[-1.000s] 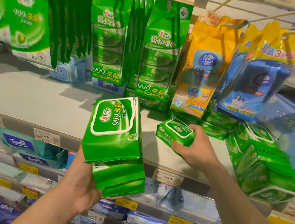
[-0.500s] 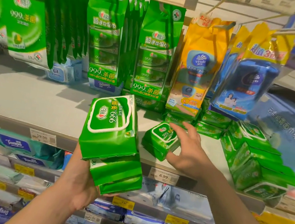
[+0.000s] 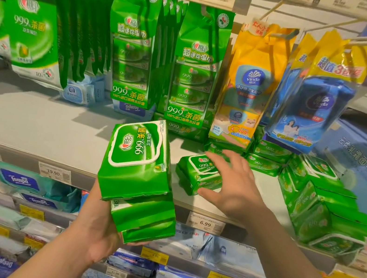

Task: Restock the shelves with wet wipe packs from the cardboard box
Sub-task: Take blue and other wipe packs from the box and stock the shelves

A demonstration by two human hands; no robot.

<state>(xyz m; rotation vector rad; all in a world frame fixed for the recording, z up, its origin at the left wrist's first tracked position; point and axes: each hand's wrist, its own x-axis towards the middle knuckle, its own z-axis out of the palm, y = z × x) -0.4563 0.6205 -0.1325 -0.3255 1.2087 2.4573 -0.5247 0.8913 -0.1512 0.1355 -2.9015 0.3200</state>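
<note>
My left hand [image 3: 98,229] holds a stack of three green wet wipe packs [image 3: 139,175] from below, in front of the grey shelf [image 3: 32,127]. Another green pack [image 3: 198,173] lies tilted on the shelf just right of the stack. My right hand [image 3: 235,184] hovers over that pack with fingers spread and straight, the thumb near its front edge. More green packs [image 3: 327,206] lean in a row at the shelf's right end. The cardboard box is out of view.
Green, yellow and blue hanging bags [image 3: 197,67] dangle from pegs above the shelf's back. Price tags [image 3: 205,223] line the shelf edge. Lower shelves [image 3: 183,246] hold blue and white tissue packs. Bare shelf surface lies to the left.
My right hand let go of the single green pack, which now lies on the shelf, and its fingers have opened above it. The stack in my left hand stayed put.
</note>
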